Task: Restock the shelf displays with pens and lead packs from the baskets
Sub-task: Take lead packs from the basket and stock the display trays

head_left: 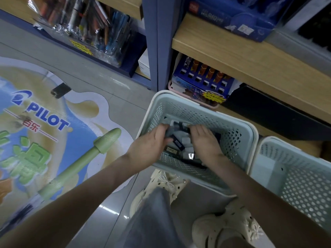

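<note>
A pale green perforated basket (231,126) sits on the floor in front of the shelf, with a pile of small grey and dark lead packs (180,143) in its bottom. Both my hands are down inside it. My left hand (152,142) curls its fingers round several packs at the left of the pile. My right hand (206,140) lies palm down on the packs at the right, fingertips buried among them. A second pale green basket (295,176) stands to the right; its contents are not visible.
A wooden shelf board (250,59) runs above the baskets, with a blue display box (202,83) under it and a blue boxed item (232,17) on top. A clear pen display (93,31) sits on the left shelf. My feet in cream clogs (170,183) stand beside the basket.
</note>
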The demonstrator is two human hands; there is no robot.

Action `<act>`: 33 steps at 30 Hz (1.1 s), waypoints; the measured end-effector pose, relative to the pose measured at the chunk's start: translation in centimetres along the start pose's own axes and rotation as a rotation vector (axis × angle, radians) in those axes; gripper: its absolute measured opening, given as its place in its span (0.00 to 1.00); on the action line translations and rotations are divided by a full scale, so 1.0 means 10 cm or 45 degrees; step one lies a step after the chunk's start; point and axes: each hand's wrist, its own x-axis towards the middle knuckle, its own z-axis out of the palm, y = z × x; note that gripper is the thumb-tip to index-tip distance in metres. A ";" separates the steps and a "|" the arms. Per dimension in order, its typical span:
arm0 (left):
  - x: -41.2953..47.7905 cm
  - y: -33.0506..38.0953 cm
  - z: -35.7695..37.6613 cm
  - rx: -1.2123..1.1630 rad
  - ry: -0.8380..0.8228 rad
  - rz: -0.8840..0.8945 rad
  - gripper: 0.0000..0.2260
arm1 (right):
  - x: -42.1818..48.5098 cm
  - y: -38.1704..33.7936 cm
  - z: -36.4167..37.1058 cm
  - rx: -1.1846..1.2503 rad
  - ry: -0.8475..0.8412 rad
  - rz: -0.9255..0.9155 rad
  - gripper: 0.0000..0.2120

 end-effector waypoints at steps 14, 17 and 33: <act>0.56 0.98 -0.48 -1.091 -0.311 -0.551 0.12 | -0.20 -0.45 -1.49 1.764 0.162 0.834 0.11; 0.61 1.22 -0.76 -1.063 -0.400 -0.463 0.23 | -0.31 -0.50 -1.78 1.797 0.195 0.912 0.18; 0.72 2.77 -2.06 -0.951 -0.137 -0.082 0.09 | -1.33 -0.70 -3.61 1.867 0.516 0.208 0.10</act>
